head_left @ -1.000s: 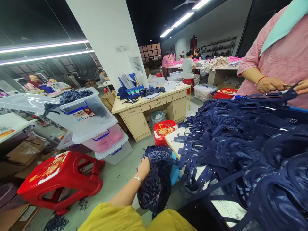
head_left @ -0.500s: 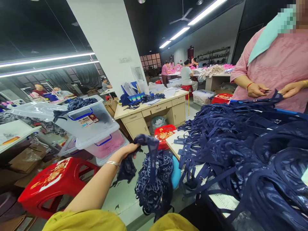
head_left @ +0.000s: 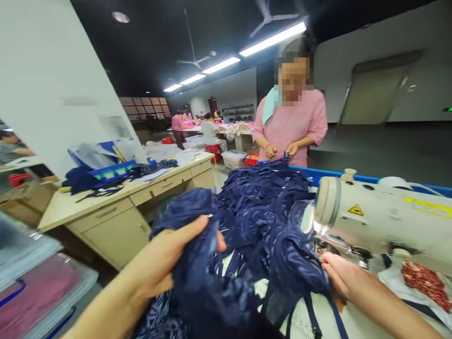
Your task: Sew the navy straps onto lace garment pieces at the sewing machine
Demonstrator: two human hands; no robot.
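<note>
My left hand (head_left: pixel 176 254) is closed around a navy bra (head_left: pixel 197 282), which hangs down in front of me, slightly smeared by motion. My right hand (head_left: pixel 341 278) is beside the needle end of a white sewing machine (head_left: pixel 374 212). Its fingers are bent and pinch the edge of another navy bra (head_left: pixel 296 259) at the near end of the pile; the fingertips are partly hidden. Beyond both hands, a heap of navy bras (head_left: pixel 254 202) with loose straps covers the table.
Across the heap stands a co-worker in a pink top (head_left: pixel 289 127), both hands on navy fabric. To the left are a cream desk (head_left: pixel 106 212) and clear plastic boxes (head_left: pixel 38 282). A bag of reddish bits (head_left: pixel 423 282) lies right of the machine.
The view has swung right, bringing the sewing machine and my right hand into sight. My left hand has brought the bra from the left side towards the table.
</note>
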